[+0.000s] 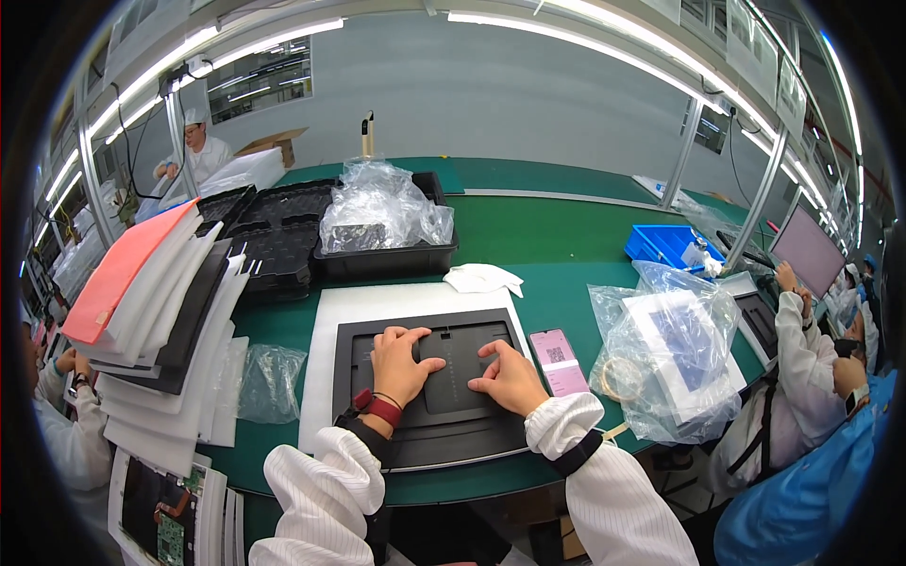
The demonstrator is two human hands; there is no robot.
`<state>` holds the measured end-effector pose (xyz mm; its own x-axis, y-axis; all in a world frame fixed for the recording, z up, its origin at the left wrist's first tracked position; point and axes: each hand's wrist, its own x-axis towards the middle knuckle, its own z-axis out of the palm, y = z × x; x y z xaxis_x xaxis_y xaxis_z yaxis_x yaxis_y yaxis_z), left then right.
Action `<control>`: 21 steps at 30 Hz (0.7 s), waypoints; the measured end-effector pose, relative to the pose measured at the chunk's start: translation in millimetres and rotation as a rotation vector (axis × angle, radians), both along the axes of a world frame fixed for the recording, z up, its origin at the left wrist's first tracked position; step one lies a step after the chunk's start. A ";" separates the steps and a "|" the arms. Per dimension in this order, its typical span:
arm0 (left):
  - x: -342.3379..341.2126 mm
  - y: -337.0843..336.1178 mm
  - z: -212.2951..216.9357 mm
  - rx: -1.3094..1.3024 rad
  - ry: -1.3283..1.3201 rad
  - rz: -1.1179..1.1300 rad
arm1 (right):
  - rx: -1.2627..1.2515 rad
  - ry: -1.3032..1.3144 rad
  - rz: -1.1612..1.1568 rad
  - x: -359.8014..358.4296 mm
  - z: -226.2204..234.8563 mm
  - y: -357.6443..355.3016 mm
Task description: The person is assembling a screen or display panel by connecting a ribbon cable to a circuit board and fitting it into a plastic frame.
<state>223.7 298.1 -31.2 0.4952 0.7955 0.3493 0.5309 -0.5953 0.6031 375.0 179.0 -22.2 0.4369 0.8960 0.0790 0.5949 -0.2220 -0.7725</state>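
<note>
A flat black rectangular housing (457, 389), with a recessed middle section and a small square opening near its top, lies on a white foam sheet (319, 406) in front of me. My left hand (400, 366) rests over its left part, thumb and fingers apart, fingertips at the edge of the recess. Over the right part is my right hand (511, 379), its thumb and forefinger separated and the other fingers curled, with nothing visible between them. Just right of the housing lies a phone (559, 362) with a pink screen. A white cloth (482, 279) sits beyond the foam.
At left stands a stack of foam sheets (179, 330) topped by a pink one (132, 274). Black trays (274, 236) and a bin of clear bags (385, 209) stand behind. A bagged panel (675, 354) and blue bin (672, 247) are at right. Co-workers sit on both sides.
</note>
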 end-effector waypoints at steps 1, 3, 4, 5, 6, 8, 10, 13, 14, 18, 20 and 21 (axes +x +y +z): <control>-1.5 1.1 -1.8 -0.028 0.042 0.007 | -0.037 -0.004 0.010 -1.4 0.0 0.7; -2.8 1.6 -5.1 -0.059 0.086 0.016 | -0.076 -0.007 0.022 -4.2 1.9 1.5; -2.5 1.1 -7.2 -0.034 0.129 0.026 | -0.102 -0.089 0.012 -6.8 4.3 0.8; -3.2 0.9 -9.6 -0.009 0.173 0.038 | -0.128 -0.171 0.004 -8.9 5.1 1.6; -3.4 -1.3 -10.9 -0.009 0.173 0.038 | -0.128 -0.171 0.004 -8.0 5.8 -0.1; -6.7 -4.8 -14.0 0.164 0.183 0.061 | -0.001 -0.326 0.023 -5.6 5.4 -2.3; -4.7 -10.7 -10.5 0.251 0.201 0.010 | 0.021 -0.433 0.086 0.6 8.4 -0.7; -3.2 -13.3 -16.9 0.385 0.220 -0.061 | 0.116 -0.636 0.207 4.4 -0.4 9.3; -2.3 -13.9 -20.3 0.429 0.220 -0.090 | 0.185 -0.733 0.255 3.9 -3.7 12.6; -7.5 -13.0 -24.3 0.531 0.212 -0.115 | 0.014 -0.873 0.296 -6.9 -11.4 22.7; -8.9 -12.7 -26.3 0.527 0.224 -0.114 | -0.006 -0.873 0.288 -8.4 -12.9 25.8; -9.3 -12.6 -26.8 0.538 0.216 -0.102 | -0.012 -0.912 0.283 -10.0 -13.5 27.7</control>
<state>214.4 285.5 -57.9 0.6648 0.4793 0.5730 0.5324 -0.8421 0.0867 364.9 206.7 -35.6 -0.0218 0.9621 0.2718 0.9997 0.0179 0.0167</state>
